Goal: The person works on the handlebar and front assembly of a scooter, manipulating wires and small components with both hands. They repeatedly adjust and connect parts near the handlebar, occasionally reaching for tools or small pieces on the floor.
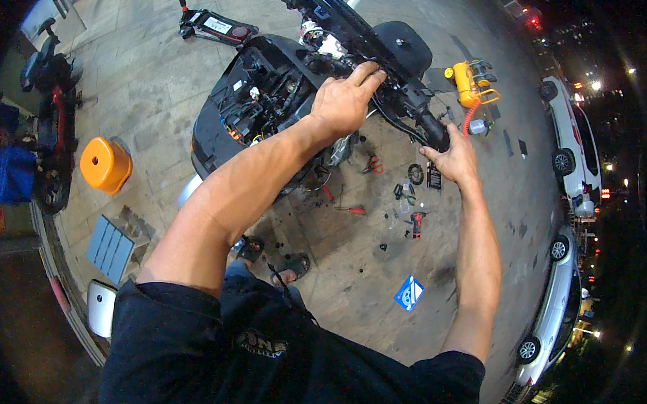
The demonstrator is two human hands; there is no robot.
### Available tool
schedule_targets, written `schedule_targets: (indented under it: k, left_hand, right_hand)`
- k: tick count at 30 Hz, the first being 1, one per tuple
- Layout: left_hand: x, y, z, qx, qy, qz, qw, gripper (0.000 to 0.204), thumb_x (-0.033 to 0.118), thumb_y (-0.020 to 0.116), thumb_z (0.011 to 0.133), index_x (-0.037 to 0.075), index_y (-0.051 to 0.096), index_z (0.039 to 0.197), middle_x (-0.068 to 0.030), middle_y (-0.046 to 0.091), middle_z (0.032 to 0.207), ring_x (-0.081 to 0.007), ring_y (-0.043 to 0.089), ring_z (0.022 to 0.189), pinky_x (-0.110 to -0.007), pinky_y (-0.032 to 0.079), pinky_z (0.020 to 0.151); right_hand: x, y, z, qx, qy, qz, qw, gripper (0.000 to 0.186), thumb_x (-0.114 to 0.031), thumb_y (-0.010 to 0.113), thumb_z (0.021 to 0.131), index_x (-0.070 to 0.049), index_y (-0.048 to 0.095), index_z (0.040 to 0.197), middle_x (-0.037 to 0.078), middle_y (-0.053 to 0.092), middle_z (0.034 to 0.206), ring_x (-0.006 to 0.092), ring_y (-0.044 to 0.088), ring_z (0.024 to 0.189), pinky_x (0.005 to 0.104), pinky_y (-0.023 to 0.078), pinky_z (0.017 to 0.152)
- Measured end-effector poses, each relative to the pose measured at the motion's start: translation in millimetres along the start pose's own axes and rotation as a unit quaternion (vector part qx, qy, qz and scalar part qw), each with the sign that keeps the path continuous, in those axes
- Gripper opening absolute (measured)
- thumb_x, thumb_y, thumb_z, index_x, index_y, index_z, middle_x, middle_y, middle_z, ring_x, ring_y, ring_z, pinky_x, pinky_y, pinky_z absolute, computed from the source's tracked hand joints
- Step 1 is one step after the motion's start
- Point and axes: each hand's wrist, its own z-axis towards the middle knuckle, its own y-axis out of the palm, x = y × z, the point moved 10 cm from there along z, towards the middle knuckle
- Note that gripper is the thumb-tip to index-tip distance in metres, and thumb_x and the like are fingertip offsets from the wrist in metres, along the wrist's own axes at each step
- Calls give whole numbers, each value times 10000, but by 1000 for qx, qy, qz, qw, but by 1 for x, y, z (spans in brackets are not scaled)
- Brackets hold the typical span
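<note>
A black scooter with exposed wiring in its body stands in front of me, its dark handlebar assembly partly stripped, with pale components and cables showing. My left hand is closed over the black assembly near the bar's middle, fingertips pressed on it; what exactly lies under them is hidden. My right hand is wrapped round the black handlebar grip at the bar's near right end. Below the bar, red-handled pliers, a screwdriver, a red-and-black drill and several small parts lie on the paving.
A floor jack stands behind the scooter. An orange stool, a grey slatted panel and parked scooters are at left. At right are a yellow compressor and parked cars. A blue packet lies on the ground.
</note>
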Motion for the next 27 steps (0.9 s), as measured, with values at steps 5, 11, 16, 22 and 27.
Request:
schedule_targets:
  k: [5, 11, 16, 22, 27]
  left_hand:
    - [1, 0, 0, 2, -8, 8, 1000, 538, 72, 570, 821, 126, 545, 1355, -71, 500, 1444, -306, 709, 956, -459, 521, 840]
    - [1, 0, 1, -1, -9, -6, 1000, 591, 37, 600, 771, 138, 541, 1350, -79, 493, 1441, -368, 693, 910, -472, 583, 775]
    - [-1, 0, 0, 12, -10, -19, 1000, 574, 37, 590, 775, 131, 550, 1340, -79, 500, 1439, -366, 695, 910, -467, 582, 775]
    - [-1, -3, -2, 40, 5, -47, 998, 553, 51, 575, 806, 140, 545, 1350, -76, 493, 1446, -359, 698, 904, -474, 563, 793]
    - [-4, -4, -2, 40, -11, -70, 997, 570, 51, 581, 808, 172, 538, 1364, -63, 494, 1448, -367, 699, 890, -469, 567, 778]
  right_hand:
    - [-7, -2, -5, -3, -15, -27, 1000, 990, -433, 907, 628, -49, 466, 1428, 224, 603, 1299, 381, 584, 1211, 450, 474, 1009]
    - [-13, 0, -11, 20, -62, -60, 996, 1121, -471, 925, 579, 0, 414, 1458, 247, 553, 1359, 397, 561, 1234, 452, 473, 1016]
    - [3, 2, 1, 20, -19, -7, 1000, 840, -383, 877, 684, -43, 528, 1368, 204, 637, 1248, 367, 623, 1147, 447, 502, 951]
    - [-2, 1, -5, 0, -29, 4, 1000, 928, -417, 897, 651, -46, 497, 1401, 214, 613, 1279, 368, 604, 1174, 442, 495, 971]
    - [-8, 5, -9, 8, -74, -45, 996, 1016, -435, 898, 639, -53, 425, 1453, 225, 559, 1340, 391, 545, 1241, 465, 464, 1013]
